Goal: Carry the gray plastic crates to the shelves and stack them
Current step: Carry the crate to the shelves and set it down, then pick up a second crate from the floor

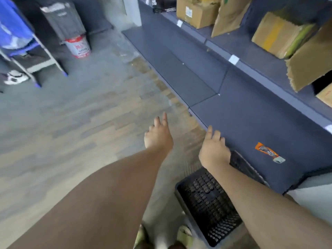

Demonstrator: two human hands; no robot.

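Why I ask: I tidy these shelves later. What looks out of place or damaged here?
An orange wrapper lies loose on the bare lower shelf, like litter. On the upper shelf, the nearest cardboard box has a ragged, torn edge and sits tilted. Neither hand holds the crate.

You're not getting any readable text here, everything's too blurred. The white bucket (77, 46) w/ red bands is showing red print, but the letters aren't resolving. The cardboard box (196, 12) is carrying a pale label, the shelf edge (255, 72) is holding small white tags (233, 59), and the orange wrapper (269, 152) is showing marks — all illegible.
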